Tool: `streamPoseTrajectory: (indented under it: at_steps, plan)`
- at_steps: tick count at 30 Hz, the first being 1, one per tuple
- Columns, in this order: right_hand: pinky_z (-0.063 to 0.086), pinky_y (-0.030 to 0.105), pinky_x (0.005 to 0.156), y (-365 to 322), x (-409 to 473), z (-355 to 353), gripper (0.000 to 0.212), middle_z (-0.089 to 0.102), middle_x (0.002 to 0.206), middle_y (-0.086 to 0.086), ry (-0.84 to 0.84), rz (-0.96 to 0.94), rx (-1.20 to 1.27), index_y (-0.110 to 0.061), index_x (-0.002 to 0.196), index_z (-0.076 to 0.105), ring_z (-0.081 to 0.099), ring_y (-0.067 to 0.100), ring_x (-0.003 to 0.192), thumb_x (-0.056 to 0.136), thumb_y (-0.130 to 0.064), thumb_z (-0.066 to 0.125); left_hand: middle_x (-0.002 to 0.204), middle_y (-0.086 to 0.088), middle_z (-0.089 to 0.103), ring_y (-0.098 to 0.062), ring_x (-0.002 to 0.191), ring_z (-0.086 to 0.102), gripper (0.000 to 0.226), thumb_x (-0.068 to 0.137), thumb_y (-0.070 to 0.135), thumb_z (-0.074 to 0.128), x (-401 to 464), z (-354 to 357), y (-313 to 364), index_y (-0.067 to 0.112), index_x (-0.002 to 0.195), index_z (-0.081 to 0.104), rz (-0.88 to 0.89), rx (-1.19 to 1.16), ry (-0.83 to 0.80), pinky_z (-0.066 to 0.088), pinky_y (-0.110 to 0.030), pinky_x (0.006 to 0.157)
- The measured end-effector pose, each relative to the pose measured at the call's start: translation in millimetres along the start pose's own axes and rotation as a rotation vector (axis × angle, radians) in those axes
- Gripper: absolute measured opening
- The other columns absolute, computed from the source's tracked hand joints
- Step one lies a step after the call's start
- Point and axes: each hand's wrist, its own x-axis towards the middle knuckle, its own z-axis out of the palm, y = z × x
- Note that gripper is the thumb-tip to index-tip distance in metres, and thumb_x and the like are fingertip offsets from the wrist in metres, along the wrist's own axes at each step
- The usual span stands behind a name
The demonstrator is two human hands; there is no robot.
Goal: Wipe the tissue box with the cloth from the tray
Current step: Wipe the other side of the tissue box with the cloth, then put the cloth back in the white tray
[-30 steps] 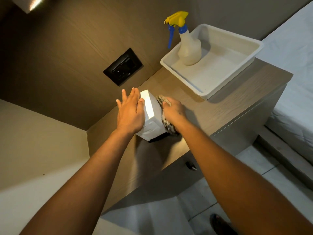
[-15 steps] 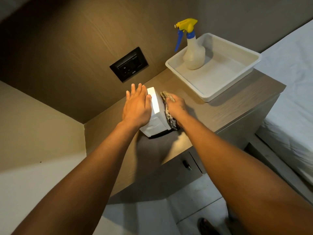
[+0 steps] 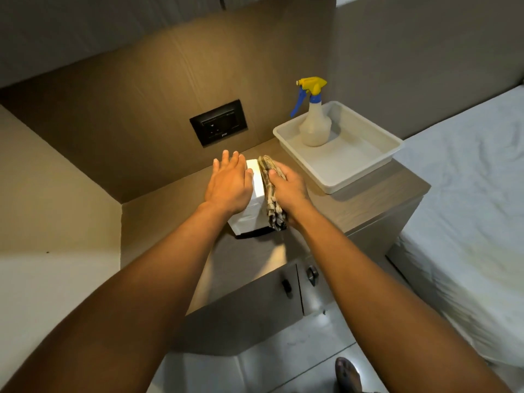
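A white tissue box (image 3: 255,191) stands on the wooden bedside cabinet (image 3: 368,199). My left hand (image 3: 229,185) lies flat with fingers straight against the box's left side and top. My right hand (image 3: 289,188) presses a patterned brown cloth (image 3: 270,194) against the box's right side. The cloth hangs down past the box's lower right corner. The white tray (image 3: 365,168) sits to the right behind the box, apart from both hands.
A spray bottle (image 3: 314,123) with yellow and blue trigger stands in the tray's back left corner. A black wall socket (image 3: 218,121) sits behind the box. A bed (image 3: 467,194) lies to the right. Cabinet doors with knobs (image 3: 312,275) are below.
The view has lifted and shifted, so box and hands sit more central. The cloth has slid slightly along the box's right side; the left hand stays flat on the box.
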Motion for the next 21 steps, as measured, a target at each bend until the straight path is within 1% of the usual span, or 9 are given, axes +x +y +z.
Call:
streamPoseTrajectory:
  at_steps: [4,8,10,12,15,18,20,21]
  plan:
    - [0.051,0.04,0.099,-16.5,2.8,-27.0,0.034,0.068,0.121,0.0,-0.056,0.039,0.024,-0.024,0.13,0.06,0.064,0.017,0.11,0.098,-0.024,0.05,0.175,-0.013,0.013,-0.03,0.163,0.0,0.059,0.114,0.035,0.022,0.2,-1.5,-0.5,0.005,0.165,0.019,0.012,-0.002,-0.02,-0.002,-0.045,0.131]
    - [0.052,0.041,0.097,-33.9,25.6,-72.9,0.033,0.07,0.117,0.004,-0.025,0.084,0.004,-0.018,0.129,0.061,0.067,0.02,0.106,0.098,-0.02,0.052,0.175,-0.015,0.012,-0.031,0.163,-0.001,0.061,0.114,0.039,0.022,5.1,-7.7,1.2,0.004,0.165,0.02,0.015,-0.009,-0.077,0.0,-0.048,0.13]
    - [0.052,0.042,0.098,-38.9,46.9,-97.0,0.032,0.071,0.114,0.005,0.027,0.092,-0.035,-0.016,0.127,0.063,0.068,0.022,0.103,0.096,-0.018,0.054,0.175,-0.016,0.012,-0.032,0.163,-0.002,0.062,0.114,0.04,0.023,7.9,-12.0,7.6,0.003,0.164,0.021,0.017,-0.013,-0.05,0.0,-0.049,0.13]
    - [0.052,0.043,0.097,-45.8,69.1,-118.6,0.032,0.072,0.112,0.006,0.059,0.109,-0.089,-0.017,0.125,0.064,0.069,0.023,0.102,0.094,-0.019,0.056,0.175,-0.016,0.012,-0.032,0.163,-0.003,0.062,0.114,0.039,0.026,11.8,-14.4,24.1,0.003,0.164,0.02,0.029,-0.022,0.011,-0.001,-0.048,0.13]
    - [0.053,0.043,0.096,-54.5,101.1,-142.9,0.035,0.072,0.11,0.006,0.094,0.12,-0.205,-0.02,0.125,0.065,0.068,0.025,0.1,0.091,-0.022,0.057,0.175,-0.015,0.01,-0.031,0.163,-0.005,0.064,0.113,0.04,0.03,17.1,-8.8,62.7,0.004,0.165,0.019,0.069,-0.042,0.077,-0.002,-0.046,0.13]
    - [0.052,0.037,0.09,-63.4,124.5,-154.7,0.027,0.07,0.105,0.007,0.061,0.104,-0.407,-0.023,0.117,0.067,0.065,0.027,0.096,0.095,-0.028,0.053,0.176,-0.014,0.008,-0.031,0.163,-0.006,0.066,0.113,0.04,0.031,19.6,14.1,102.1,0.005,0.166,0.013,0.084,-0.049,0.083,-0.003,-0.044,0.129]
    - [0.051,0.04,0.093,-63.0,140.3,-157.0,0.035,0.069,0.111,0.013,0.01,0.094,-0.603,-0.016,0.117,0.067,0.064,0.034,0.102,0.095,-0.038,0.05,0.176,-0.014,0.007,-0.032,0.163,-0.006,0.067,0.113,0.039,0.033,18.8,38.9,121.5,0.005,0.166,0.012,0.05,-0.067,0.064,-0.002,-0.045,0.13]
    - [0.05,0.041,0.096,-61.3,145.8,-156.5,0.039,0.068,0.115,0.015,-0.018,0.086,-0.712,-0.012,0.119,0.066,0.063,0.036,0.106,0.097,-0.038,0.048,0.176,-0.014,0.006,-0.032,0.163,-0.006,0.067,0.112,0.038,0.034,18.1,52.8,127.3,0.006,0.166,0.012,0.016,-0.088,0.049,-0.002,-0.045,0.131]
